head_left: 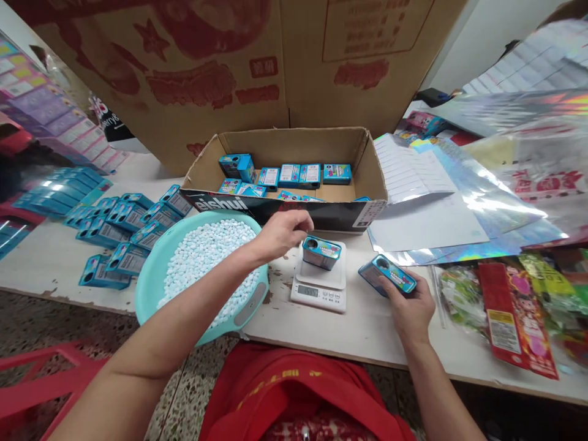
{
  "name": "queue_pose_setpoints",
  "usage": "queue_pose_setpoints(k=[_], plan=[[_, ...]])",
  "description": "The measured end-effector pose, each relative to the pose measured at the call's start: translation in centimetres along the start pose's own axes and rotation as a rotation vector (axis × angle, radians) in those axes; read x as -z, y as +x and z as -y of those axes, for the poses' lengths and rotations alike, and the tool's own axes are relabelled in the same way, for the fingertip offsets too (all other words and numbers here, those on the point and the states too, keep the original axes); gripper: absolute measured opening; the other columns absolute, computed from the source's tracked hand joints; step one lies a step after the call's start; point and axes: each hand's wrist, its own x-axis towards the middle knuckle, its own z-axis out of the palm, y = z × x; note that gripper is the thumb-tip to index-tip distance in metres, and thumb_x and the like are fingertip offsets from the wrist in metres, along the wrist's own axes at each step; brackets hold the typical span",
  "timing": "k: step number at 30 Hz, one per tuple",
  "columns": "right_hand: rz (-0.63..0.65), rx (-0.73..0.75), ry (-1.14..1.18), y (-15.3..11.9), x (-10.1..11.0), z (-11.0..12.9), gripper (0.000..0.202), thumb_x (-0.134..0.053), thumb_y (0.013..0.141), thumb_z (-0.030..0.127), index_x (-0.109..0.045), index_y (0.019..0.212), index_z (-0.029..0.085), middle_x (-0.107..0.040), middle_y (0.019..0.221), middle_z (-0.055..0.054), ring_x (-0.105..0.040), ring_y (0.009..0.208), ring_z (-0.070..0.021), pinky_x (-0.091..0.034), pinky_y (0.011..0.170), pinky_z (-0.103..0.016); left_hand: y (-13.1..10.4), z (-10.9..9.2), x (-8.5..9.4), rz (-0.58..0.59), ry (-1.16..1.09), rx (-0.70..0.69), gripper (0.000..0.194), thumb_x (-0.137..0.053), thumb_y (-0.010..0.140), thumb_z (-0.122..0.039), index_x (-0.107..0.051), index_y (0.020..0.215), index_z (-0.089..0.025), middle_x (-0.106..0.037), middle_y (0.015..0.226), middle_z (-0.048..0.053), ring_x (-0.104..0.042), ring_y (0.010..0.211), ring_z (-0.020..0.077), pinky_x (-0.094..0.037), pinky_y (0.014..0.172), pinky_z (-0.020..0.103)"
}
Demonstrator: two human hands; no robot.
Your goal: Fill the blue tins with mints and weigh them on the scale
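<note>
A small blue candy box (323, 256) stands on a white digital kitchen scale (316, 295), with a dark round opening in its top. My left hand (285, 231) hovers just up and left of that box, fingers curled in a pinch; what they hold, if anything, is hidden. To the right of the scale, my right hand (412, 303) grips another blue candy box (383, 275), tilted, its round hole facing up. A turquoise basin (151, 269) full of small white candies (206, 251) sits below my left forearm.
Behind the scale stands an open cardboard box (294, 144) with several blue boxes inside. More blue boxes (124, 223) are grouped at the left. White sheets (422, 214), shiny film and a red packet (505, 321) lie to the right. A red stool (41, 380) is below the table.
</note>
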Motion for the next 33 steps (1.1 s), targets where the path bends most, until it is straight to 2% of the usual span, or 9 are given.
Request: queue_pose_setpoints(k=[9,12,15,18,22,25,27,30,33], plan=[[0.006,-0.037,-0.011,0.0,0.0,0.1,0.055,-0.079,0.052,0.05,-0.061,0.091,0.017,-0.065,0.081,-0.003,-0.062,0.074,-0.0206,-0.052,0.072,-0.037,-4.1,1.3,5.2,-0.181,0.009,0.182,0.013,-0.064,0.065,-0.005,-0.068,0.065,-0.017,-0.06,0.062,0.0,-0.046,0.059,0.0108,-0.032,0.055,0.02],[0.006,-0.036,-0.009,0.0,0.0,0.3,0.054,-0.079,0.052,0.05,-0.061,0.091,0.017,-0.065,0.08,-0.003,-0.062,0.074,-0.021,-0.052,0.071,-0.038,-5.0,1.9,6.0,-0.233,-0.024,0.23,0.011,-0.067,0.063,-0.006,-0.068,0.062,-0.017,-0.059,0.06,0.0,-0.047,0.057,0.0113,-0.032,0.053,0.02],[0.022,-0.029,-0.023,0.0,0.1,0.3,0.054,-0.079,0.053,0.051,-0.061,0.091,0.017,-0.065,0.08,-0.003,-0.062,0.073,-0.0205,-0.052,0.071,-0.037,-5.1,1.9,5.8,-0.245,-0.037,0.24,0.01,-0.068,0.062,-0.008,-0.068,0.062,-0.018,-0.06,0.061,0.0,-0.048,0.058,0.0125,-0.033,0.053,0.021],[0.023,-0.032,-0.026,0.1,0.1,0.1,0.055,-0.079,0.053,0.051,-0.061,0.091,0.016,-0.065,0.08,-0.003,-0.061,0.073,-0.0204,-0.052,0.071,-0.037,-4.9,1.6,5.4,-0.182,0.072,0.224,0.01,-0.064,0.065,-0.01,-0.067,0.065,-0.019,-0.06,0.062,0.0,-0.048,0.058,0.0129,-0.033,0.054,0.022],[0.018,-0.039,-0.04,0.0,0.2,0.2,0.056,-0.078,0.052,0.052,-0.061,0.091,0.017,-0.065,0.081,-0.004,-0.061,0.074,-0.0213,-0.052,0.072,-0.038,-5.6,1.2,6.2,0.014,0.485,0.192,0.016,-0.053,0.071,-0.009,-0.064,0.067,-0.02,-0.062,0.067,0.001,-0.051,0.062,0.0151,-0.034,0.058,0.025],[0.007,-0.053,-0.048,0.0,0.0,0.4,0.056,-0.078,0.05,0.052,-0.062,0.09,0.016,-0.065,0.08,-0.004,-0.061,0.074,-0.022,-0.052,0.071,-0.037,-6.9,1.2,7.7,0.157,0.807,0.312,0.02,-0.048,0.076,-0.013,-0.066,0.081,-0.021,-0.066,0.075,0.004,-0.057,0.069,0.0201,-0.037,0.063,0.029],[-0.004,-0.056,-0.051,0.1,-0.1,0.6,0.056,-0.077,0.049,0.053,-0.062,0.089,0.017,-0.066,0.08,-0.004,-0.061,0.074,-0.0219,-0.052,0.07,-0.037,-7.2,1.4,8.2,0.188,0.933,0.372,0.021,-0.05,0.08,-0.02,-0.065,0.095,-0.021,-0.069,0.088,0.007,-0.062,0.081,0.0246,-0.042,0.07,0.032],[-0.011,-0.06,-0.074,0.1,0.0,0.9,0.059,-0.077,0.048,0.056,-0.061,0.09,0.016,-0.066,0.08,-0.004,-0.061,0.074,-0.0229,-0.051,0.07,-0.037,-6.4,1.3,6.8,0.103,0.89,0.25,0.03,-0.054,0.083,-0.026,-0.06,0.112,-0.021,-0.066,0.116,0.009,-0.059,0.107,0.027,-0.044,0.09,0.037],[0.016,-0.045,-0.181,0.1,1.0,0.6,0.062,-0.074,0.05,0.061,-0.063,0.093,0.017,-0.066,0.082,-0.007,-0.062,0.078,-0.0286,-0.051,0.071,-0.042,-4.4,1.5,2.6,0.071,0.708,0.061,0.049,-0.06,0.081,-0.023,-0.049,0.129,-0.021,-0.056,0.132,0.01,-0.052,0.12,0.0245,-0.041,0.098,0.036]])
